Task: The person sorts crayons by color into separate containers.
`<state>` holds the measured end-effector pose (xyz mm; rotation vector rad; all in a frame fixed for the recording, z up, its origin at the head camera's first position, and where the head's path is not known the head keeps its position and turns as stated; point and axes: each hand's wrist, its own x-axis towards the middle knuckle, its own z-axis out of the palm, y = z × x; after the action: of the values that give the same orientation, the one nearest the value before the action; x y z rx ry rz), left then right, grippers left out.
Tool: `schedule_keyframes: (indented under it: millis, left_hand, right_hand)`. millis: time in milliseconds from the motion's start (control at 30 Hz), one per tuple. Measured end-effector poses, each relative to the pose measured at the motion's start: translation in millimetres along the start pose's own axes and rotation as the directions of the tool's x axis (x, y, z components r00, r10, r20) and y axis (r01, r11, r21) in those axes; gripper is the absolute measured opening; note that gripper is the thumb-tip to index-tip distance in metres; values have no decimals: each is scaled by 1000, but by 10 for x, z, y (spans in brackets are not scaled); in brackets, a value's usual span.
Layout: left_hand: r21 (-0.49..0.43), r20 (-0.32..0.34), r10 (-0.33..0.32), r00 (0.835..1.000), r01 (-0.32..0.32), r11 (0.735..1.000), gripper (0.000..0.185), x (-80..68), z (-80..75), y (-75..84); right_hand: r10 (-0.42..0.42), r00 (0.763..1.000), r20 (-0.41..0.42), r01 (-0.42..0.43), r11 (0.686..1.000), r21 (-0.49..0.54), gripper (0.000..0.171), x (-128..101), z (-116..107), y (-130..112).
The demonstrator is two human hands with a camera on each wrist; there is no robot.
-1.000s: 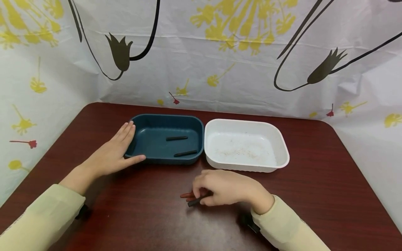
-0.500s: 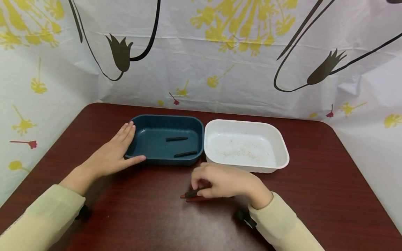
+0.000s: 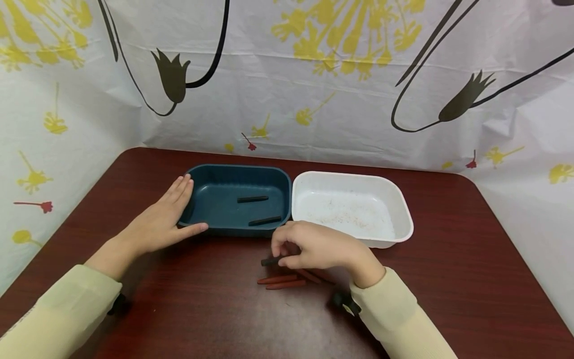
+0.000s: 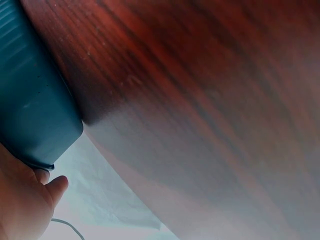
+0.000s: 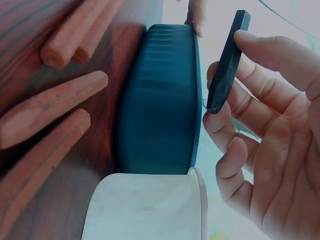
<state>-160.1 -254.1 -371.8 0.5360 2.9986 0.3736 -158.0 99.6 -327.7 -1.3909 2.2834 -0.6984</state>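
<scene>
My right hand (image 3: 318,249) pinches a black crayon (image 5: 229,62) between thumb and fingers, above the table in front of the two trays. The right wrist view shows the crayon as a faceted stick, narrower at one end. Just below that hand, several reddish-brown crayons (image 3: 286,284) lie on the table, some partly hidden by it in the head view. My left hand (image 3: 154,222) rests with straight fingers on the left end of the dark blue tray (image 3: 224,231), thumb at its front rim. Inside this tray lie two black crayons (image 3: 252,199), apart from each other.
A white tray (image 3: 407,227) stands right beside the blue one, with brownish specks on its floor. Both sit on a dark red wooden table (image 3: 202,309). A white patterned cloth (image 3: 251,99) hangs behind the table and along its sides.
My right hand has lifted the black crayon away from the reddish-brown crayons and moved it forward, toward the trays, uncovering more of them. My left hand has stayed on the blue tray.
</scene>
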Motion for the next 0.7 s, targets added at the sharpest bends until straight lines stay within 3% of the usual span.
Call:
schedule_keyframes:
  millis: [700]
  left_hand:
    - [-10,-10,-4,1000,4,1000,108,-2,19,-25]
  right_hand:
    - [28,997,-69,-24,998,64,3,152,-66,98]
